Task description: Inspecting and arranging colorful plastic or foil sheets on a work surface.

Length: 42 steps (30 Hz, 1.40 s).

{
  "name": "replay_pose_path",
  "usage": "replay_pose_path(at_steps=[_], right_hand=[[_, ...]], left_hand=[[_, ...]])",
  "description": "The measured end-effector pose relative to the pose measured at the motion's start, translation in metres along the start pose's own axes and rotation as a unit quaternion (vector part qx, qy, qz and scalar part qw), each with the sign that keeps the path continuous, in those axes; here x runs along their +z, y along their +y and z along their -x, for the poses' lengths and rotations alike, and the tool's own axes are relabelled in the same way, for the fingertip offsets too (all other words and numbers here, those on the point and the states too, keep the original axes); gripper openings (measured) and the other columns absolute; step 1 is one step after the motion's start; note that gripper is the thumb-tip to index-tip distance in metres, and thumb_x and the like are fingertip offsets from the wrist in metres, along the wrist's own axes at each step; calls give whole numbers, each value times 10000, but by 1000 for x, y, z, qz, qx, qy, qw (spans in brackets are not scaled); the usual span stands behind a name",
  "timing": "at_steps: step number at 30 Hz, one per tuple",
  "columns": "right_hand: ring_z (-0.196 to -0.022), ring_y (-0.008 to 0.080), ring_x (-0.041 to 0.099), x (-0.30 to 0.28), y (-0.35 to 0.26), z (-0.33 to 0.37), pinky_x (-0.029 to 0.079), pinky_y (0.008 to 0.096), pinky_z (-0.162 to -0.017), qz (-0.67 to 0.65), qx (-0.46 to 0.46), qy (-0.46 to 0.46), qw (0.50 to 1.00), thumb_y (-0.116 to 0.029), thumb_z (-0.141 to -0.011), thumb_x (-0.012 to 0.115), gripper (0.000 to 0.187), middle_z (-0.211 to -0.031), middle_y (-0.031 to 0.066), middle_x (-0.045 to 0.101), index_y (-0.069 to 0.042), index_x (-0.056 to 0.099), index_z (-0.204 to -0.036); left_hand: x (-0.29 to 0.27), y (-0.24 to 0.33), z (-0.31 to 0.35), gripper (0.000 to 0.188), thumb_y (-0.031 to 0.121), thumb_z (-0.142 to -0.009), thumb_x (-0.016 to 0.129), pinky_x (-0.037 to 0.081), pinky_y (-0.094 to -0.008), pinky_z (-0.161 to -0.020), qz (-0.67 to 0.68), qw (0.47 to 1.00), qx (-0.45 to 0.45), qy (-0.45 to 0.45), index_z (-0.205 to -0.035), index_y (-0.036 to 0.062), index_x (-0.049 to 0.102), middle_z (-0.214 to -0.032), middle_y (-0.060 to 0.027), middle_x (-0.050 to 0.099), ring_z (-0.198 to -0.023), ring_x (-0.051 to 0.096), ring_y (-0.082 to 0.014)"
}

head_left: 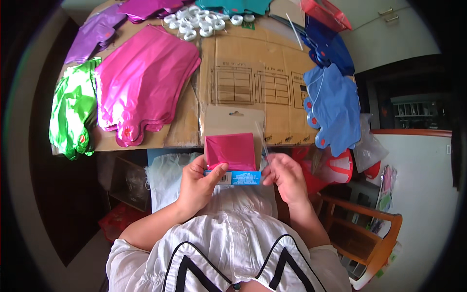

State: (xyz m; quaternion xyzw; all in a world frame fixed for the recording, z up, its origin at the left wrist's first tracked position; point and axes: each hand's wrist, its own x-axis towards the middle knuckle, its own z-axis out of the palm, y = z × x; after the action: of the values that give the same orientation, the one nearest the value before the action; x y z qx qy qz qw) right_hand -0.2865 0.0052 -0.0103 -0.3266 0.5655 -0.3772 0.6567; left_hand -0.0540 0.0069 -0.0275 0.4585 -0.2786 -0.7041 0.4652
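My left hand [200, 181] grips a beige backing card [235, 122] with a hang hole, its thumb pressed on the front. Against the card lies a folded pink foil balloon [230, 151], and a blue printed strip [245, 178] runs along the lower edge. My right hand [286, 177], slightly blurred, pinches the lower end of a thin clear straw [263, 140] that stands up along the card's right side. Both hands are close to my lap, at the table's near edge.
Flat foil balloons lie around the cardboard-covered table [233, 58]: green [73, 109], pink [146, 73], purple [95, 36], teal [238, 5], blue [335, 107]. White ribbon rolls [197, 22] sit at the back. A white straw [294, 31] and red tray [328, 14] are far right; a wooden chair [360, 233] stands right.
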Motion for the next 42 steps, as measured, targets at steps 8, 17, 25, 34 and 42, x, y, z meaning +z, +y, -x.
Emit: replay_pose_path(at_steps=[8, 17, 25, 34, 42], right_hand=[[-547, 69, 591, -11, -109, -10, 479, 242, -484, 356, -192, 100, 909, -72, -901, 644, 105, -667, 37, 658, 8, 673, -839], [-779, 339, 658, 25, -160, -113, 518, 470, -694, 767, -275, 186, 549, -236, -821, 711, 186, -835, 122, 672, -56, 672, -846], [-833, 285, 633, 121, -184, -249, 504, 386, -733, 615, -586, -73, 522, -167, -787, 712, 162, -910, 91, 644, -75, 693, -919], [-855, 123, 650, 88, -196, -119, 521, 255, -748, 241, -368, -215, 872, 21, -869, 606, 89, -926, 75, 676, 15, 658, -941], [-802, 93, 662, 61, -104, -59, 520, 236, -707, 429, -202, -224, 851, 13, -856, 618, 159, -883, 63, 714, -1, 691, -996]], left_hand=[[-15, 11, 3, 204, 91, -944, 650, 509, -240, -832, 59, 998, 19, 9, -1121, -4, 616, -1034, -31, 680, -912, 616, -73], [-22, 0, -1, 221, 102, -942, 659, 490, -213, -773, 41, 999, 4, 17, -1105, -32, 594, -1023, -40, 666, -890, 594, -58], [-16, 7, -4, 207, 92, -946, 648, 487, -221, -787, 27, 1000, 1, -1, -1104, -33, 606, -1021, -37, 669, -895, 588, -60], [-21, 1, -3, 206, 82, -954, 634, 485, -217, -771, 63, 998, 19, -12, -1133, -17, 608, -1017, -13, 662, -871, 574, -46], [-41, -12, -5, 230, 95, -934, 665, 482, -241, -821, -121, 978, 102, -138, -1145, 10, 635, -964, 4, 665, -895, 577, -62]])
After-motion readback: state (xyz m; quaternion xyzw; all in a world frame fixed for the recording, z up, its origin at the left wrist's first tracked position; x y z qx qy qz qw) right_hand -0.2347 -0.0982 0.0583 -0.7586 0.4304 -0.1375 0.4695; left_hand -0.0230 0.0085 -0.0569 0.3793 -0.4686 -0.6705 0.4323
